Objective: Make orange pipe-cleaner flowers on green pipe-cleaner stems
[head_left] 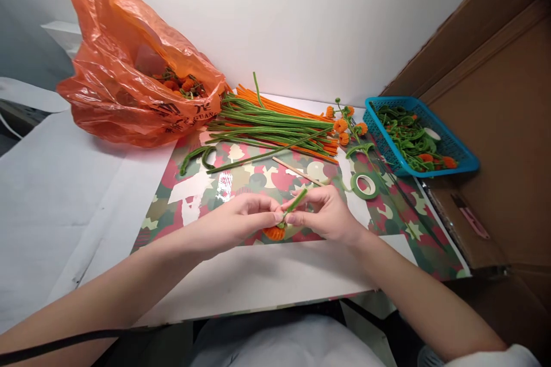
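My left hand (243, 219) and my right hand (325, 212) meet over the patterned mat (206, 189). Between their fingertips they pinch a small orange pipe-cleaner ball with a green stem (279, 228). The orange ball hangs just below my left fingertips, and the green stem slants up and to the right past my right thumb. A roll of green tape (365, 186) lies just right of my right hand. A thin wooden stick (297, 172) rests on the mat beyond my hands.
A pile of green and orange pipe cleaners (275, 123) lies at the back. An orange plastic bag (133, 80) sits back left. A blue basket (460, 155) with green curls stands right. Finished orange flowers (344, 126) lie beside it. Brown cardboard (495, 97) walls the right.
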A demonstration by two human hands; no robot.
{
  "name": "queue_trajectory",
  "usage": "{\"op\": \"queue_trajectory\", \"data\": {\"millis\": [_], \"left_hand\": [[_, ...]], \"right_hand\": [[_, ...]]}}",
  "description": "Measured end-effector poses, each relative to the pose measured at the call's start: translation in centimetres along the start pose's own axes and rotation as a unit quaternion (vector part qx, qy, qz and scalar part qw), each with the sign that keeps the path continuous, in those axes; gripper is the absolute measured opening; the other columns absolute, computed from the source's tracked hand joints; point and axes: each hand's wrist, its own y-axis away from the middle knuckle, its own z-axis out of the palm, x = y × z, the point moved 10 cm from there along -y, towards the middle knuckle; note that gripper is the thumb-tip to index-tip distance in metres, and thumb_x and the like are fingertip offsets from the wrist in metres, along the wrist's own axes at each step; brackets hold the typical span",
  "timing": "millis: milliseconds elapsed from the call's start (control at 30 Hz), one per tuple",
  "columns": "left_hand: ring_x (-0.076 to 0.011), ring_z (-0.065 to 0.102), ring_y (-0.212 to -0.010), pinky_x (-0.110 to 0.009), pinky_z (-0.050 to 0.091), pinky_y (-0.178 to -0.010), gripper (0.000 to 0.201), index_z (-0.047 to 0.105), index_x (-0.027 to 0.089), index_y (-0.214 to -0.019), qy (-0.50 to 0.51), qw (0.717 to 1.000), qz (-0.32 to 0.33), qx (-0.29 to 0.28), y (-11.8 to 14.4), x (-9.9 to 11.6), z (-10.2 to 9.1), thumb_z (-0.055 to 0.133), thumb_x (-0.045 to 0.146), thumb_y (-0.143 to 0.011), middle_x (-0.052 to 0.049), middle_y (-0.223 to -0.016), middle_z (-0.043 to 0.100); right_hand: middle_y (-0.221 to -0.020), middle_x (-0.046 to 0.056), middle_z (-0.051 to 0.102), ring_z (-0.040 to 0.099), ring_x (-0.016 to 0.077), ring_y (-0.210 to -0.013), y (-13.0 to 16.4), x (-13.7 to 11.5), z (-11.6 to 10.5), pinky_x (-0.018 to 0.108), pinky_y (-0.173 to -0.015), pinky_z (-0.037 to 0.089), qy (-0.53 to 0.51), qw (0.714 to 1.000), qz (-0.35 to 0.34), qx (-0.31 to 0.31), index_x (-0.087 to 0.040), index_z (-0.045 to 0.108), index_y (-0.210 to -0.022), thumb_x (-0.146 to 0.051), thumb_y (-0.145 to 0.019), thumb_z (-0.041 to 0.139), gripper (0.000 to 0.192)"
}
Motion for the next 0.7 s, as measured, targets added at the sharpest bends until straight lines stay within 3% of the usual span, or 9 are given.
{"op": "queue_trajectory", "data": {"millis": [100,167,233,333,467,600,633,700], "left_hand": [[-0.0126,0.048,-0.066,-0.024,0.039,-0.060,0.023,0.058,0.018,-0.073,0.038,0.997,-0.023,-0.068,-0.4,-0.5,0.3,0.059,0.038,-0.083,0.001,-0.072,0.052],[-0.0136,0.050,-0.067,-0.024,0.041,-0.062,0.019,0.060,0.018,-0.073,0.025,0.997,-0.024,-0.076,-0.6,-0.4,-0.1,0.060,0.035,-0.081,0.000,-0.072,0.054],[-0.0147,0.053,-0.069,-0.024,0.042,-0.062,0.019,0.064,0.019,-0.075,-0.021,0.999,-0.017,-0.045,-1.0,-0.1,-1.0,0.059,0.035,-0.081,-0.001,-0.075,0.059],[-0.0182,0.059,-0.080,-0.026,0.046,-0.068,0.025,0.068,0.020,-0.087,-0.087,0.994,0.029,0.053,-1.2,1.1,-2.8,0.054,0.041,-0.084,-0.003,-0.089,0.066],[-0.0213,0.061,-0.094,-0.031,0.049,-0.082,0.021,0.065,0.020,-0.091,-0.189,0.949,0.168,0.190,0.1,4.3,-4.0,0.056,0.036,-0.083,-0.005,-0.098,0.067],[-0.0212,0.059,-0.087,-0.035,0.046,-0.083,0.012,0.065,0.020,-0.075,-0.367,0.873,0.255,0.195,1.3,6.4,-2.0,0.055,0.025,-0.080,-0.006,-0.091,0.068],[-0.0210,0.059,-0.086,-0.035,0.046,-0.081,0.013,0.065,0.020,-0.073,-0.385,0.868,0.251,0.188,1.3,6.4,-1.7,0.055,0.024,-0.080,-0.006,-0.090,0.068],[-0.0205,0.059,-0.084,-0.032,0.047,-0.076,0.014,0.065,0.020,-0.071,-0.377,0.883,0.224,0.165,1.1,6.1,-1.6,0.055,0.025,-0.080,-0.005,-0.090,0.068]], "right_hand": [[-0.065,0.000,0.070,0.061,0.0128,-0.058,-0.4,0.3,0.4,0.027,-0.057,0.053,-0.041,0.999,-0.009,-0.020,-0.020,0.076,-0.073,-0.033,-0.067,0.082,0.016],[-0.063,0.000,0.069,0.061,0.0117,-0.056,-0.6,0.6,0.7,0.025,-0.055,0.052,-0.065,0.997,-0.004,-0.032,-0.019,0.075,-0.073,-0.032,-0.067,0.082,0.015],[-0.062,0.000,0.068,0.060,0.0112,-0.055,-0.7,1.1,0.7,0.024,-0.053,0.052,-0.078,0.996,0.008,-0.032,-0.018,0.075,-0.073,-0.032,-0.066,0.083,0.018],[-0.062,0.000,0.067,0.059,0.0113,-0.056,-0.8,2.1,0.3,0.024,-0.052,0.052,-0.077,0.996,0.035,-0.013,-0.016,0.074,-0.073,-0.033,-0.063,0.085,0.023],[-0.064,0.001,0.067,0.060,0.0115,-0.058,-0.8,2.5,0.0,0.024,-0.053,0.051,-0.055,0.997,0.047,0.002,-0.015,0.073,-0.075,-0.036,-0.067,0.082,0.024],[-0.065,0.002,0.067,0.061,0.0125,-0.058,-0.6,2.1,0.1,0.024,-0.051,0.050,-0.028,0.998,0.054,0.010,-0.015,0.071,-0.072,-0.041,-0.070,0.078,0.027],[-0.064,0.002,0.067,0.060,0.0125,-0.057,-0.5,2.0,0.1,0.024,-0.050,0.049,-0.016,0.998,0.058,0.012,-0.015,0.070,-0.071,-0.042,-0.071,0.077,0.028],[-0.063,0.002,0.066,0.059,0.0126,-0.056,-0.3,1.5,0.1,0.024,-0.050,0.049,0.012,0.998,0.057,0.022,-0.015,0.069,-0.068,-0.042,-0.071,0.077,0.029]]}}
